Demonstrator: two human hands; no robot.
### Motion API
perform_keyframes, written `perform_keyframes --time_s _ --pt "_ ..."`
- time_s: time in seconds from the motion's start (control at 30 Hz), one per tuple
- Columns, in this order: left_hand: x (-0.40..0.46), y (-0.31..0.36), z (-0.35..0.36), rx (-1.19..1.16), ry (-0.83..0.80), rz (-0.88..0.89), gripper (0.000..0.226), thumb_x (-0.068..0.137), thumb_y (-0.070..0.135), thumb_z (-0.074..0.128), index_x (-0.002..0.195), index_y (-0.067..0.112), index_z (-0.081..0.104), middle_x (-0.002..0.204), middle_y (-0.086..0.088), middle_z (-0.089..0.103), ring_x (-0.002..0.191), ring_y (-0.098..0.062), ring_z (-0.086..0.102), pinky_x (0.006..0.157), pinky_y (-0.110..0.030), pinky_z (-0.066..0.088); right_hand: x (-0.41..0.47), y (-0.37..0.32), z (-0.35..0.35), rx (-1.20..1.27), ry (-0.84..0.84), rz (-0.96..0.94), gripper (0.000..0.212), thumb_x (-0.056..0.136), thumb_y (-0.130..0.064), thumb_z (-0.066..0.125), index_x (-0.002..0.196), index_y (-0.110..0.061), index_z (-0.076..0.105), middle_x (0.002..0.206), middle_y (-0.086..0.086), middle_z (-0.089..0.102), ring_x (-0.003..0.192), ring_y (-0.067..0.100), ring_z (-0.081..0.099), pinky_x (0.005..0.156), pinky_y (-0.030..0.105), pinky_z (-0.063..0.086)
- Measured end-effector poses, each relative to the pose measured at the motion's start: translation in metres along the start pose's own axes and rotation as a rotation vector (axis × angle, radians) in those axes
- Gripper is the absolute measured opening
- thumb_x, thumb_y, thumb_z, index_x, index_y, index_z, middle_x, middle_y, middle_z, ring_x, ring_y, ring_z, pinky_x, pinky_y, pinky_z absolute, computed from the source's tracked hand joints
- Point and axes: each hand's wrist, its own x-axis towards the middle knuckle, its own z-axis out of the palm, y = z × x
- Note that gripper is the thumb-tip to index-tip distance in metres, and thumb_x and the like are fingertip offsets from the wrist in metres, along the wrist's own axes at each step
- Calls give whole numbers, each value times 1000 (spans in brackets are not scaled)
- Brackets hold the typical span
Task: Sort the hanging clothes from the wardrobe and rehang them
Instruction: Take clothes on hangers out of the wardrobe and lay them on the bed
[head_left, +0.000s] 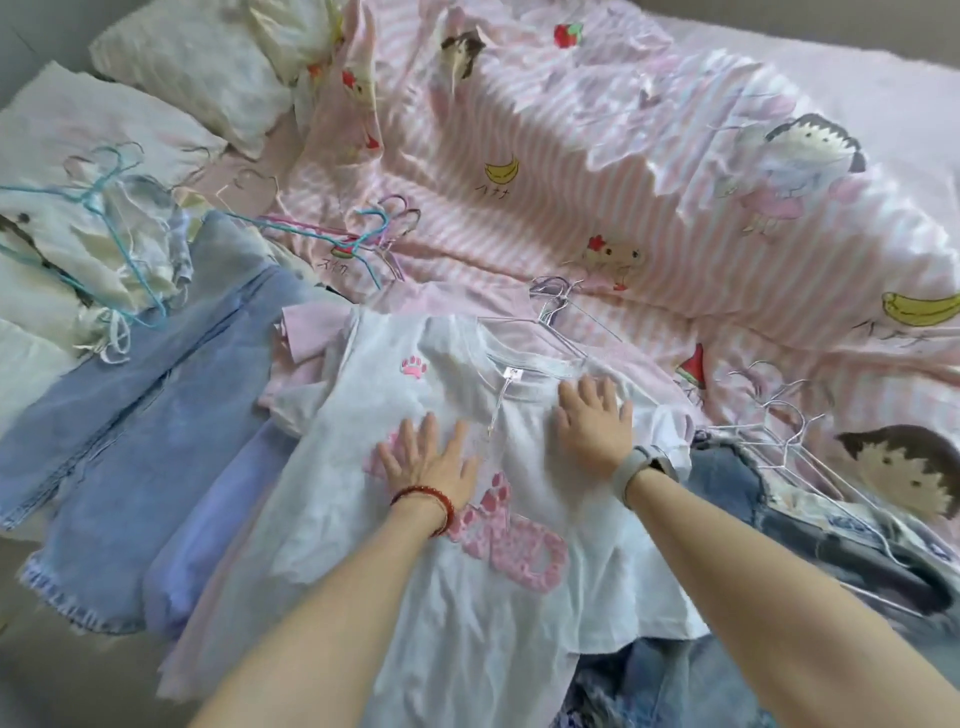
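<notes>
A white T-shirt (363, 499) with a pink paw print and pink lettering lies spread on the bed in front of me. My left hand (428, 462) presses flat on its chest, fingers straight. Just below the collar, my right hand (595, 421) also lies flat on the shirt. A thin metal hanger (553, 317) sits in the neck opening, its hook pointing away. Under the shirt lie a pink garment (311, 338) and a lilac one (208, 540). Light blue jeans (130, 415) are spread to the left.
Blue and pink hangers (363, 239) lie loose on the striped pink cartoon quilt (571, 182). White clothes with blue hangers (93, 244) pile at the left. Metal hangers (779, 415) and dark denim (779, 493) lie to the right. Pillows (197, 67) sit at the far left.
</notes>
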Motion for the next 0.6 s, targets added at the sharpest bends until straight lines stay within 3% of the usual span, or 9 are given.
perform_keyframes --time_s 0.1,0.23,0.4,0.5,0.6 --pt "5 -12 7 -3 -106 -2 54 96 47 21 145 38 3 156 -3 -9 142 -27 -14 111 -54 -6 -1 5 13 -57 9 -34 46 95 -36 24 140 -24 20 155 4 9 143 26 -4 113 54 -2" --pt "5 -15 -27 -198 32 41 48 96 37 31 143 24 28 153 -3 22 139 -21 19 112 -40 18 -5 -14 0 -59 66 9 47 96 -33 29 140 -20 25 153 8 15 142 28 4 111 55 1" --pt "-35 -43 -69 -292 450 61 40 94 24 40 133 17 44 141 -2 43 130 -18 36 108 -37 22 -41 -72 -21 -15 219 -162 40 95 -24 34 134 -15 36 144 7 33 139 25 16 110 55 13" --pt "-92 -79 -83 -335 706 89 31 85 7 53 115 7 61 116 -9 63 108 -25 57 96 -39 36 -81 -119 -30 86 345 -322 40 93 -17 42 132 -10 43 138 8 44 137 30 25 110 54 14" --pt "-165 -131 -71 -310 922 1 29 68 -3 70 97 2 68 96 -12 70 89 -27 67 83 -46 49 -139 -172 -21 98 433 -480 37 88 -15 51 123 -7 55 129 12 55 129 35 40 105 55 25"
